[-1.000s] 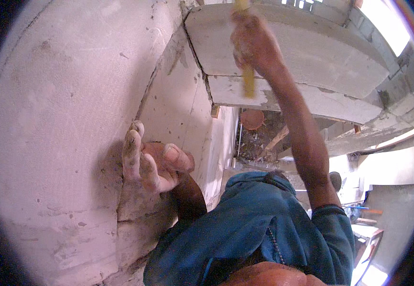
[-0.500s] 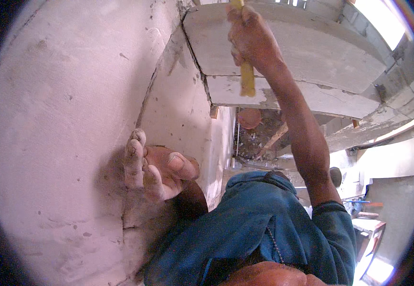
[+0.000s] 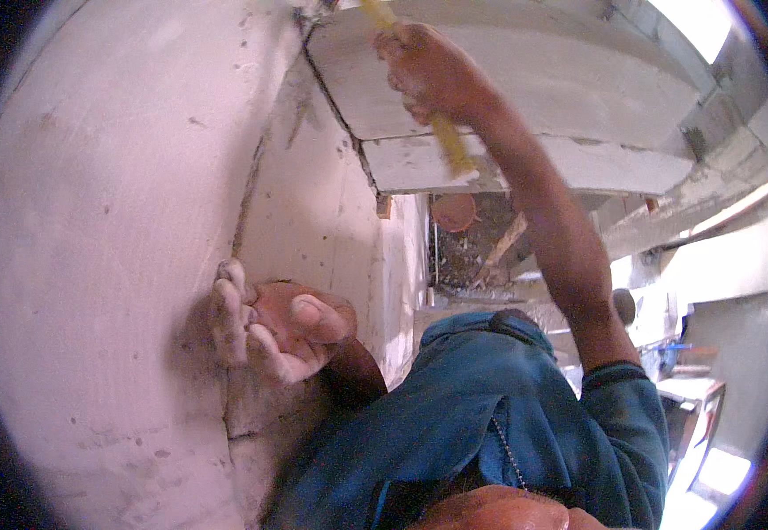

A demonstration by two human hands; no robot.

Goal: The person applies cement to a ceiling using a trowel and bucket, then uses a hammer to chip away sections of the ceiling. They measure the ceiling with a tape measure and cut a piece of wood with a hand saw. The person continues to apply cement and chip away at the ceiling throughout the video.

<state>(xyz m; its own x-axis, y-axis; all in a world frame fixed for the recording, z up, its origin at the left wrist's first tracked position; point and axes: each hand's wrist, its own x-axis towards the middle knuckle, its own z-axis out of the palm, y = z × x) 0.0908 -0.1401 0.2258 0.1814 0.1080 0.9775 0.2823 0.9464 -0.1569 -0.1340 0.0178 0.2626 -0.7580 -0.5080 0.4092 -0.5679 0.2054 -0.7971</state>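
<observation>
In my right hand (image 3: 433, 75) is the yellow handle (image 3: 451, 146) of a tool, gripped in a closed fist. The handle tilts up to the left, and its working end runs out at the top edge, so its kind does not show. Lower down at the left, my left hand (image 3: 282, 331) rests with dusty fingertips against the pale wall (image 3: 128, 247). Its fingers are partly bent and apart, the thumb stands off, and nothing shows in it. A dark joint (image 3: 251, 181) runs down the wall to just above those fingers.
Large pale blocks (image 3: 525, 84) cross ahead beneath my right arm. Through a gap below them show a round reddish pan (image 3: 453, 212), rubble and a piece of wood (image 3: 501, 252). At the right stands a table-like frame (image 3: 689, 389).
My right hand has moved left and slightly down, and the yellow handle has tipped from nearly upright to slanting. The left hand appears a little lower and farther left, still against the wall.
</observation>
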